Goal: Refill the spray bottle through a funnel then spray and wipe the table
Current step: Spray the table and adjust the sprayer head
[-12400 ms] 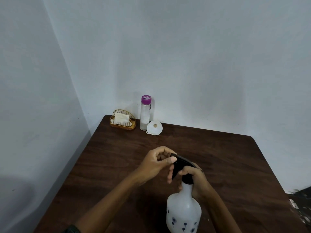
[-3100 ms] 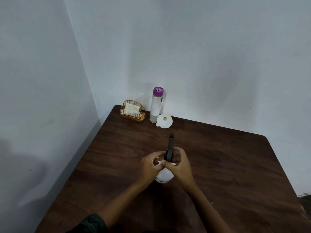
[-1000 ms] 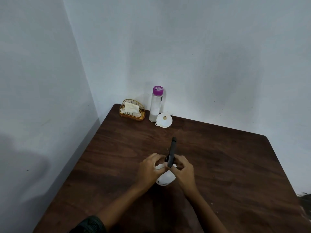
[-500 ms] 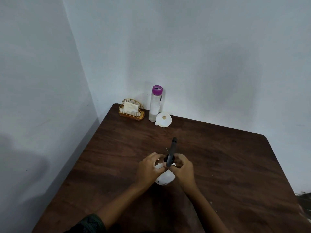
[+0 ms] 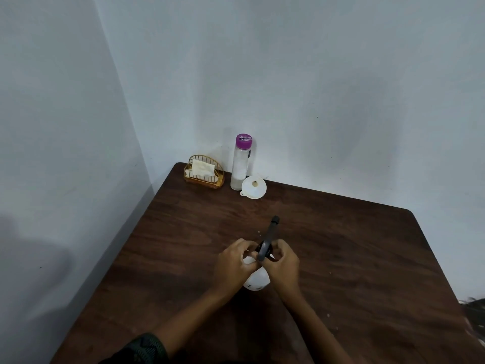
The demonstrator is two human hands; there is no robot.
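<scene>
Dark wooden desk [image 5: 367, 258], set into a white-walled corner, carries all items. At desk centre, I read the fingers [image 5: 242, 245] of the left hand [image 5: 233, 266] as curled around the neck of the white spray bottle [image 5: 256, 283]. The right hand [image 5: 282, 266] has its fingers clamped on the collar of the black spray head [image 5: 267, 240], whose nozzle points toward 12 o'clock. The bottle stands upright on the desk beneath both hands.

Handling judgement: the plastic body is probably light and near empty, so it will tip easily. Hold it at the neck, not on the slick rounded shoulder, while the head unscrews.

Outward, at 11 o'clock near the wall, the white funnel [image 5: 254, 187] lies just beside a clear water bottle [image 5: 241, 164] with a purple cap. A wire napkin holder [image 5: 204, 172] stands at that bottle's 9 o'clock.
</scene>
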